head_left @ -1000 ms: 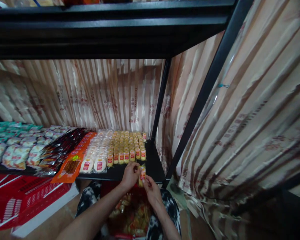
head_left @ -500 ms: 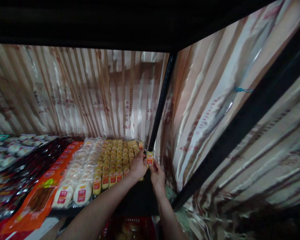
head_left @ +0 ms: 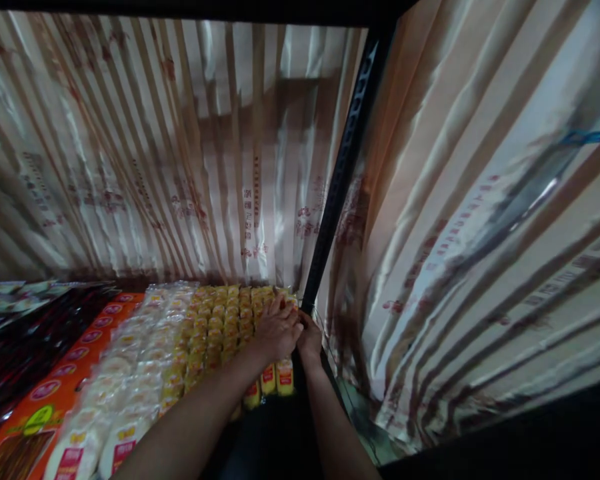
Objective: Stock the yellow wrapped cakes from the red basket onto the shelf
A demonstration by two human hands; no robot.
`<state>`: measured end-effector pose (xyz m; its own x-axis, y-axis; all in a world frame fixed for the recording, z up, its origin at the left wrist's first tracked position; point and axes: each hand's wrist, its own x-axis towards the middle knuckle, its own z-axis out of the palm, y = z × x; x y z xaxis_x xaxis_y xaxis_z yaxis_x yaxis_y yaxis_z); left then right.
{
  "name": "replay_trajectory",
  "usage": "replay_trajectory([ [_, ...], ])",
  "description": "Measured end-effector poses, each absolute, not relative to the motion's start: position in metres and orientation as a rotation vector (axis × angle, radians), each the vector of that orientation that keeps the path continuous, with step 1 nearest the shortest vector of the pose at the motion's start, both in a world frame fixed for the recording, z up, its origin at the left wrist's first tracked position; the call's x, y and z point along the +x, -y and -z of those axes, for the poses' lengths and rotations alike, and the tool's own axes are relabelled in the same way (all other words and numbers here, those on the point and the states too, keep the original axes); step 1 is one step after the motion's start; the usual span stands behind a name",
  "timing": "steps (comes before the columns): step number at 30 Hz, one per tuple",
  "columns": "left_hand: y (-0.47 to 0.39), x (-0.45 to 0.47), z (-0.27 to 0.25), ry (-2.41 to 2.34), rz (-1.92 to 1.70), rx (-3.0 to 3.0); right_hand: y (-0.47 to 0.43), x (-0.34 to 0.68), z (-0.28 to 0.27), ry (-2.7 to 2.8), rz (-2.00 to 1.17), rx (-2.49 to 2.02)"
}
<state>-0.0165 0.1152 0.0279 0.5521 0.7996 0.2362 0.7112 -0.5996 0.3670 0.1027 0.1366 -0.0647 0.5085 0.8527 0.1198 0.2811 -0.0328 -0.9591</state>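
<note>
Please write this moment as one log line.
left hand: over yellow packets; right hand: beside left hand, near post; grips: unclear

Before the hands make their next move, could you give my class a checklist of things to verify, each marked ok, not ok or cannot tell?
1. Left hand over the right side of the yellow packets: ok.
2. Right hand clear of the black post: cannot tell; they overlap in view.
3. Grip on a packet: cannot tell; the fingers hide it.
4. Rightmost front packet showing its red label: ok.
5. Full view of the yellow rows: not ok; the left forearm covers part.
6. White round packets clear of both hands: ok.
</note>
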Motion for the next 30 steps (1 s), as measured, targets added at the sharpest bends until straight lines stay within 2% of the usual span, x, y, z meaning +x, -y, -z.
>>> replay_trajectory([
  [10,-0.139,-0.010,-0.016,-1.308,-0.430,2.580,-0.142,0.096,0.072,1.226,-0.412,-1.834],
  [16,-0.139,-0.014,-0.016,-1.279,-0.347,2.750,-0.150,0.092,0.088,1.242,-0.283,-1.568],
  [25,-0.143,-0.011,-0.011,-1.328,-0.330,2.719,-0.163,0.095,0.096,1.223,-0.529,-1.436],
  [30,-0.141,-0.008,-0.014,-1.321,-0.383,2.702,-0.161,0.099,0.095,1.231,-0.538,-1.472],
])
